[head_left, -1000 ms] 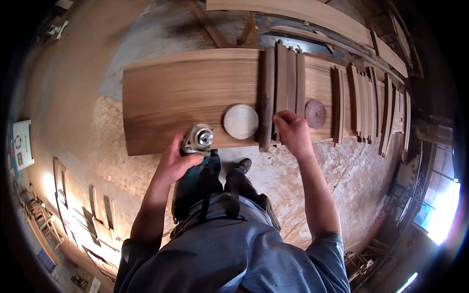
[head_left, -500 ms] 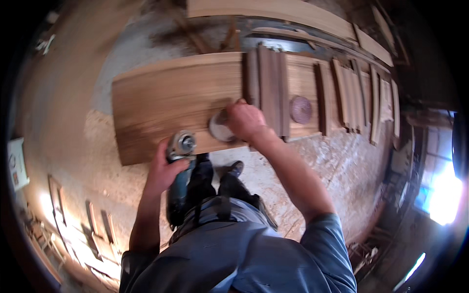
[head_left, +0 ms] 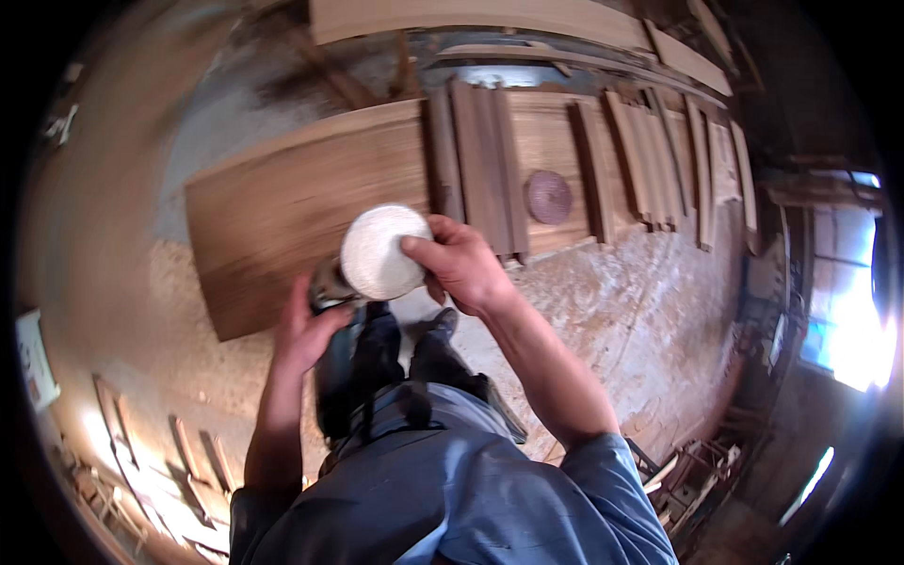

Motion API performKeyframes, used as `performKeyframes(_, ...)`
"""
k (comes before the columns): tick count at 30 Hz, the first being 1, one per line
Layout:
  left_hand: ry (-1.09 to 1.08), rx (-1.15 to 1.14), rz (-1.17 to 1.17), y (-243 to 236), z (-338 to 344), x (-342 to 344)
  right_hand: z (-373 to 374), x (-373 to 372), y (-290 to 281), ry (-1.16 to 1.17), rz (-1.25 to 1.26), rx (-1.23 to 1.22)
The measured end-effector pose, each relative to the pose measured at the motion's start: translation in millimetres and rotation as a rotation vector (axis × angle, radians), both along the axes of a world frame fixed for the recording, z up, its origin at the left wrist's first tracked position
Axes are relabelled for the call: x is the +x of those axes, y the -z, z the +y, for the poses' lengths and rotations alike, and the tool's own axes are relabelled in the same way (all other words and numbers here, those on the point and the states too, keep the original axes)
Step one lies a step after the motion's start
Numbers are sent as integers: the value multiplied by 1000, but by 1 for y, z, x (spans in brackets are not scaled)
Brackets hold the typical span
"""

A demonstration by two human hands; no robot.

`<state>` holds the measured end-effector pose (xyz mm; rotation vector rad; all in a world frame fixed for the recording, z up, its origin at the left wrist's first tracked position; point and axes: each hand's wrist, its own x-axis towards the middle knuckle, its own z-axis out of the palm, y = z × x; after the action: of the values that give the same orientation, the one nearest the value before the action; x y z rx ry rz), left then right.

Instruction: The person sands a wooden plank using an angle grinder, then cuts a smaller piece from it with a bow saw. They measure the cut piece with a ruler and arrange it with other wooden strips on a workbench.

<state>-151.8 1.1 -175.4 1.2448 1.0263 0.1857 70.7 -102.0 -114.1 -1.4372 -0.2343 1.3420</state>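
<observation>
My right hand (head_left: 466,266) pinches the edge of a round white sanding disc (head_left: 379,250), thumb on its pale face. The disc is raised in front of the wooden board (head_left: 282,202) and hides part of the head of a power tool. My left hand (head_left: 306,331) is wrapped round that teal and black tool, which looks like an angle grinder (head_left: 337,372), below and left of the disc. Whether disc and tool head touch, I cannot tell.
A reddish-brown round disc (head_left: 549,197) lies on the board's right part. Dark wooden strips (head_left: 485,165) and several lighter strips (head_left: 638,155) lie across it. Behind runs a long plank (head_left: 480,24). A bright window (head_left: 852,311) is at the right.
My right hand has lifted the white disc off the board and brought it left, over the tool's head, which showed its spindle before. The view has shifted slightly.
</observation>
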Motion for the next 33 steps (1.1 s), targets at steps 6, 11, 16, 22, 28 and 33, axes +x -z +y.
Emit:
performKeyframes(6, 26, -92, -225, 1, -5, 22, -6, -24, 23, 130, 183, 48)
performKeyframes(11, 32, -126, -271, 3, -7, 24, -6, -26, 25, 94, 129, 27)
performKeyframes(16, -2, -69, -278, -3, -12, 27, -15, -28, 20, 161, 367, 22)
performKeyframes(22, 87, 406, -32, -22, -23, 36, -42, -29, 58, 246, 732, 173)
performKeyframes(28, 118, 637, 123, -48, -31, 47, -52, -46, 75, 388, 902, 195)
performKeyframes(33, 109, 669, 146, -44, -30, 47, -51, -53, 62, 354, 743, 189)
